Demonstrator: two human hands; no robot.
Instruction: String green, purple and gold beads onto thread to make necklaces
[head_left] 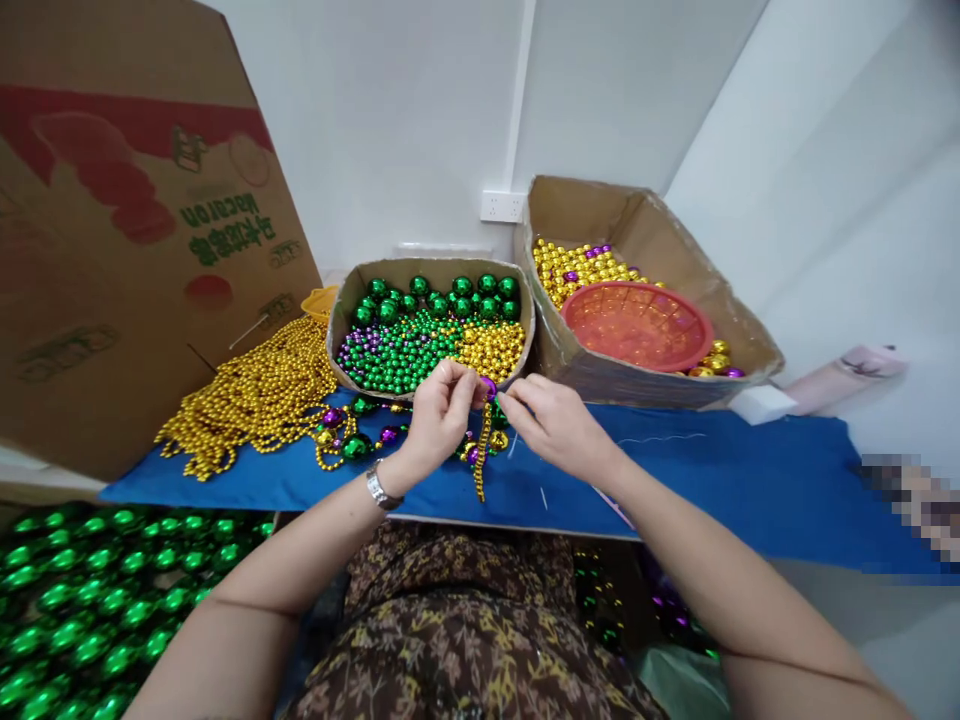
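The left hand (pixel 444 405) pinches a purple bead (pixel 489 387) above a gold bead string (pixel 481 462). The right hand (pixel 553 418) curls just beside, its hold hard to see.

Both arms (pixel 300 565) are stretched forward and angled inward; the left hand (pixel 441 412) and right hand (pixel 556 425) are held close together, fingers (pixel 527 393) curled.

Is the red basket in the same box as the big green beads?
No, the red basket sits in the right-hand box, with gold beads beside it.
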